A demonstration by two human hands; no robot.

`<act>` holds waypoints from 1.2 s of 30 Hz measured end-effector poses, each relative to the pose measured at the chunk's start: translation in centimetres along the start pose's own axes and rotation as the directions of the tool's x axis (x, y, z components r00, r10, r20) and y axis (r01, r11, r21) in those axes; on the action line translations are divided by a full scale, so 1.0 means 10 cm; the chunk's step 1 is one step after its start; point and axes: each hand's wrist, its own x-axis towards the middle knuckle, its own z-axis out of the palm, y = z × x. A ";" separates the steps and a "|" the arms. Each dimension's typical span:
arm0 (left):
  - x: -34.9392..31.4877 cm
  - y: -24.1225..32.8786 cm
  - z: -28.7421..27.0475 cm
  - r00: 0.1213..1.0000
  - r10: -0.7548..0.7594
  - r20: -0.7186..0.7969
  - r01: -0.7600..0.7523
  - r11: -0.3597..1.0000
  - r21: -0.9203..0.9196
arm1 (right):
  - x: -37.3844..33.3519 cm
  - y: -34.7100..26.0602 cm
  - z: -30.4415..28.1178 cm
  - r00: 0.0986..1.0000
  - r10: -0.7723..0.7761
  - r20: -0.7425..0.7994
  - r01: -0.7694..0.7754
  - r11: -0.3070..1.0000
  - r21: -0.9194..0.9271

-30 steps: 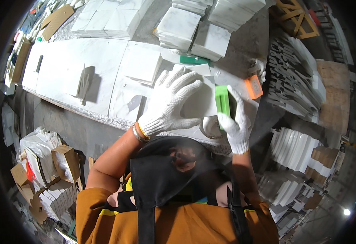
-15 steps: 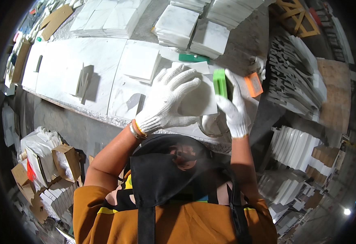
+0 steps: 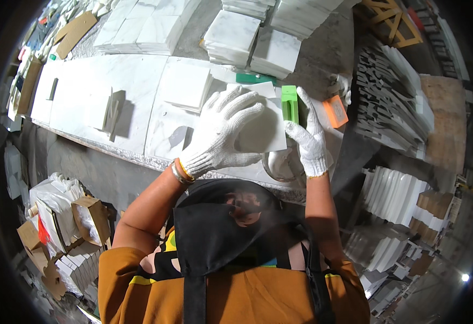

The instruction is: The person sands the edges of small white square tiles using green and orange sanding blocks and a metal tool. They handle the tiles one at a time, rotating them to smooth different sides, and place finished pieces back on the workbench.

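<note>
Both my hands wear white knit gloves. My left hand (image 3: 223, 132) lies flat with fingers spread on a white square tile (image 3: 263, 127) that rests on the white marble worktable (image 3: 112, 102). My right hand (image 3: 311, 139) grips a green rectangular block (image 3: 289, 102) and holds it against the tile's right edge. A round white bowl (image 3: 282, 164) sits just below the tile, partly hidden by my right hand.
An orange block (image 3: 335, 110) and a green flat piece (image 3: 255, 78) lie near the tile. Stacks of white tiles (image 3: 247, 35) stand at the back, more tile stacks (image 3: 387, 102) to the right. Cardboard boxes and bags (image 3: 69, 216) sit on the floor at left.
My right hand has moved the green block up along the tile's right edge. My left hand has stayed pressed on the tile.
</note>
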 end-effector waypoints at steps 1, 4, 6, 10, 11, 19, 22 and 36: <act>-0.01 -0.01 0.00 1.000 0.003 -0.001 -0.003 1.000 0.010 | -0.06 -0.06 0.01 0.999 0.044 -0.001 -0.044 0.999 -0.018; -0.03 -0.02 0.01 1.000 0.006 -0.005 -0.005 1.000 0.031 | -0.43 -0.07 -0.13 0.993 0.099 0.065 -0.087 0.983 -0.163; -0.01 -0.01 0.01 1.000 0.017 -0.004 -0.017 1.000 0.023 | -0.46 -0.04 -0.14 0.996 -0.009 0.086 0.029 0.972 -0.231; 0.00 -0.02 0.01 0.999 0.038 -0.005 -0.038 0.999 0.008 | -0.07 0.00 -0.01 0.998 0.052 -0.022 -0.051 0.998 0.044; 0.01 -0.01 0.00 0.999 0.040 -0.002 -0.040 0.999 0.002 | 0.01 0.00 -0.03 1.000 -0.028 -0.014 0.028 0.999 -0.031; -0.02 -0.04 0.02 0.999 0.036 0.006 -0.036 0.999 0.022 | -0.45 -0.21 -0.07 0.983 -0.131 0.127 0.177 0.858 -0.482; 0.01 -0.03 0.01 0.998 0.055 0.010 -0.055 0.998 0.012 | -0.16 -0.12 -0.03 0.995 -0.085 0.049 0.097 0.924 -0.370; 0.02 -0.04 -0.01 0.998 0.067 0.019 -0.067 0.998 0.003 | -0.06 -0.15 0.05 0.964 -0.255 0.070 0.258 0.850 -0.460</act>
